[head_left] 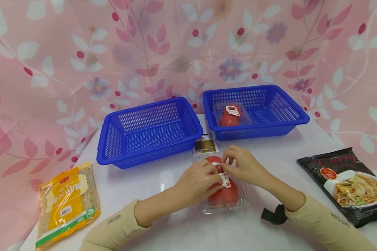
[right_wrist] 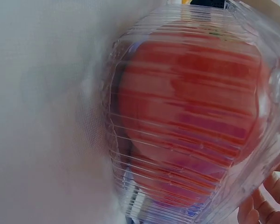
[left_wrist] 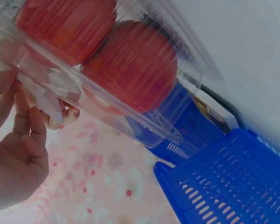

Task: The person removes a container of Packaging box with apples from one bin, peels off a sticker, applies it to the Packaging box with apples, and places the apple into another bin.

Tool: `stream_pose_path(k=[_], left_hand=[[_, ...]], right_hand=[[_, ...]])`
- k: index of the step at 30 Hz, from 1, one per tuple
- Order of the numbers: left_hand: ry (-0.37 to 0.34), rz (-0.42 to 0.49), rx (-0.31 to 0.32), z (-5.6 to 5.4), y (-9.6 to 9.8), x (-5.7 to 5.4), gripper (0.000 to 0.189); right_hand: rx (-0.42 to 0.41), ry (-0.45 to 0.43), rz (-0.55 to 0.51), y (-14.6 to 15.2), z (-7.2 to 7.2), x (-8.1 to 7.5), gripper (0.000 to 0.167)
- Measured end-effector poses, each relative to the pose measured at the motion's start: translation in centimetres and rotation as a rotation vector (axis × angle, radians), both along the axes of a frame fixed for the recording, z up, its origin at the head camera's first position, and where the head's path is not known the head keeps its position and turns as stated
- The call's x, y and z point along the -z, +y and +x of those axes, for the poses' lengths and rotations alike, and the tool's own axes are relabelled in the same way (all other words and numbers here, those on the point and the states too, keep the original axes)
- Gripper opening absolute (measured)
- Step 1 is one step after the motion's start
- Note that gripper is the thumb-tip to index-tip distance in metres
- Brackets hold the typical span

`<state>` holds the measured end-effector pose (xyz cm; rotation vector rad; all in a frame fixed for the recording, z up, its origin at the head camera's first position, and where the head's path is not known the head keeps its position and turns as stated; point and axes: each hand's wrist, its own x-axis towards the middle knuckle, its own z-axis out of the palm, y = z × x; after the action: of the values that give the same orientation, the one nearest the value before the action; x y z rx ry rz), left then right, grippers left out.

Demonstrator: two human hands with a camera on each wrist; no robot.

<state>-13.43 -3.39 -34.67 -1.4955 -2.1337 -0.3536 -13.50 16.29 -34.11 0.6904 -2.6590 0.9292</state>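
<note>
In the head view a clear plastic box (head_left: 204, 208) of red tomatoes (head_left: 223, 197) sits on the table in front of me. A white sticker label (head_left: 225, 180) with a red picture lies over its lid. My left hand (head_left: 199, 181) pinches the label's near left edge, its fingers bent. The left wrist view shows part of the label (left_wrist: 42, 93) standing off the lid between the fingertips of that hand (left_wrist: 18, 149). From the far right my right hand (head_left: 243, 165) pinches the label's upper edge. Ribbed box walls cover the tomatoes (right_wrist: 191, 93) in the right wrist view.
Behind are two blue baskets, the left basket (head_left: 150, 150) and the right basket (head_left: 260, 130), which holds another tomato box (head_left: 230, 116). A small brown-and-white packet (head_left: 205, 143) lies between. A yellow bag (head_left: 67, 205), a black curry packet (head_left: 348, 184) and a black strip (head_left: 274, 215) lie around.
</note>
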Motion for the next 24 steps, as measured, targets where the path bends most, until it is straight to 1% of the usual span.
stream_pose_path(k=[3,9,17,24], left_hand=[[-0.01,0.004,-0.002,-0.01,-0.24,0.03,0.007],[-0.005,0.001,-0.021,0.02,-0.66,0.0,0.007],[0.007,0.004,-0.023,-0.03,-0.72,0.34,0.006],[-0.001,0.012,-0.024,-0.11,-0.8,0.57,0.007]], right_hand=[[0.005,0.007,0.014,-0.04,-0.11,0.06,0.014],[0.015,0.009,0.028,-0.13,-0.28,0.3,0.013],[0.038,0.015,0.076,-0.28,-0.5,0.62,0.014],[0.044,0.028,0.106,-0.25,-0.66,0.91,0.016]])
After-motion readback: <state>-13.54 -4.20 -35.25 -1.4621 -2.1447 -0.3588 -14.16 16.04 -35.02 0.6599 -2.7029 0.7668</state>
